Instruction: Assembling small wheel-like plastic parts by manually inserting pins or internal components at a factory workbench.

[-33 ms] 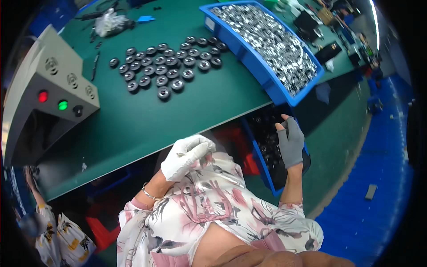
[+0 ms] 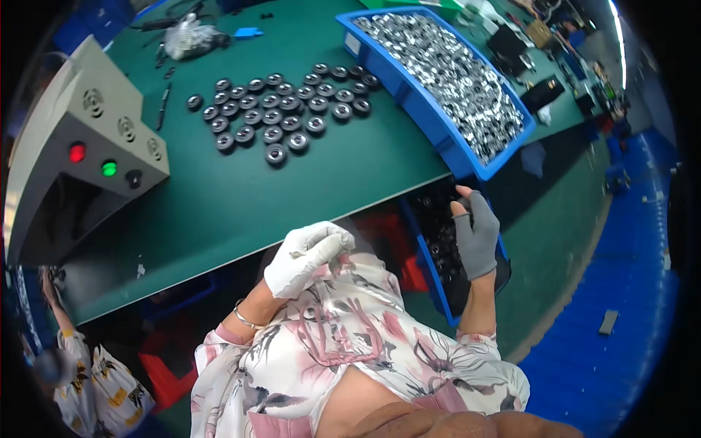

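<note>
My left hand (image 2: 308,257), in a white glove, is held over my lap just off the table's front edge. Its fingers are curled together, and whatever may be between them is hidden. My right hand (image 2: 476,230) wears a grey glove with bare fingertips. It hovers above a blue bin (image 2: 431,281) of black round parts (image 2: 442,237), below the table edge; thumb and forefinger are apart, with nothing visible between them. On the green table (image 2: 307,190) stand several dark round parts (image 2: 275,154) with bright centres, grouped loosely beyond my left hand.
A blue tray (image 2: 427,120) full of small shiny metal pieces overhangs the table's right edge. At left stands a beige machine (image 2: 109,124) with red and green buttons. A plastic bag (image 2: 188,38) and a pen (image 2: 163,107) lie farther back. Another person's arm (image 2: 58,306) shows at lower left.
The view has shifted slightly, so the table and its things appear a little farther right and lower. Both hands keep nearly the same pose.
</note>
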Motion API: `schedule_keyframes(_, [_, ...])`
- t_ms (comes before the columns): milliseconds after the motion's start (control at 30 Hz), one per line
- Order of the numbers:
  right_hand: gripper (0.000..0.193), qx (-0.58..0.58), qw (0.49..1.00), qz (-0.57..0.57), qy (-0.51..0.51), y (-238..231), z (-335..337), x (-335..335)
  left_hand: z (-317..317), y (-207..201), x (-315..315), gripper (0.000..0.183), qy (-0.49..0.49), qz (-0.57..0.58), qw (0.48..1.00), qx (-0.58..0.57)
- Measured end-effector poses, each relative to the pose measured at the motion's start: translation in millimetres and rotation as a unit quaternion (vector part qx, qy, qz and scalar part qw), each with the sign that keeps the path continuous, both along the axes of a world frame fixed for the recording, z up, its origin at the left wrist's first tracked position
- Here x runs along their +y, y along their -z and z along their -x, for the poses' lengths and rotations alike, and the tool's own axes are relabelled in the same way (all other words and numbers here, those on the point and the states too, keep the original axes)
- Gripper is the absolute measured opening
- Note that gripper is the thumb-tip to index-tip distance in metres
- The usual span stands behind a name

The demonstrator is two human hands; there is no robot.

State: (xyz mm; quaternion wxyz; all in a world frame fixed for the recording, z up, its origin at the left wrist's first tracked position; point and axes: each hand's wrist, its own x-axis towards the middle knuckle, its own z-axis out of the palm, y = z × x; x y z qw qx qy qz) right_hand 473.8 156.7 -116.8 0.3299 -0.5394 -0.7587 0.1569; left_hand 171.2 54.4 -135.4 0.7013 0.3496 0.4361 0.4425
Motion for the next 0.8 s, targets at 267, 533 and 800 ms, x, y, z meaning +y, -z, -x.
schedule_keyframes(267, [0.037,-0.120,0.966,-0.088,-0.213,-1,269,178,31,7,5,0.048,-0.155,-0.219,0.958,0.103])
schedule_keyframes(533, [0.035,-0.288,0.892,0.050,-0.346,5,338,249,53,14,-24,0.040,-0.224,-0.162,0.958,0.071])
schedule_keyframes(800, [0.037,0.385,0.687,0.434,-0.438,-21,230,86,44,-2,25,0.062,-0.419,-0.315,0.740,0.422])
